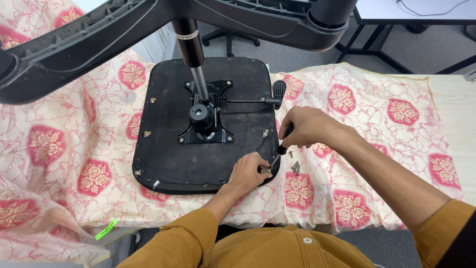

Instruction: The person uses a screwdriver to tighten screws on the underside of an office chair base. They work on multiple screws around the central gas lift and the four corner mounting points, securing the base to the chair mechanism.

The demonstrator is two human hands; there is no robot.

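An upturned black chair seat (168, 149) lies on a floral cloth, with its metal mechanism plate (207, 119), gas cylinder (191, 47) and star base (89, 39) rising toward the camera. My right hand (305, 126) grips a black-handled screwdriver (283, 144), its tip angled down at the seat's near right corner. My left hand (248, 171) rests on that corner, fingers pinched around a small screw or fitting at the screwdriver's tip. A few loose screws (296, 167) lie on the cloth just right of the seat.
A height lever with a black paddle (279, 92) sticks out right of the mechanism. The cream and pink floral cloth (377, 114) covers the table; bare wood (458, 109) shows at the far right. Another chair base (228, 37) and a desk frame (377, 49) stand beyond.
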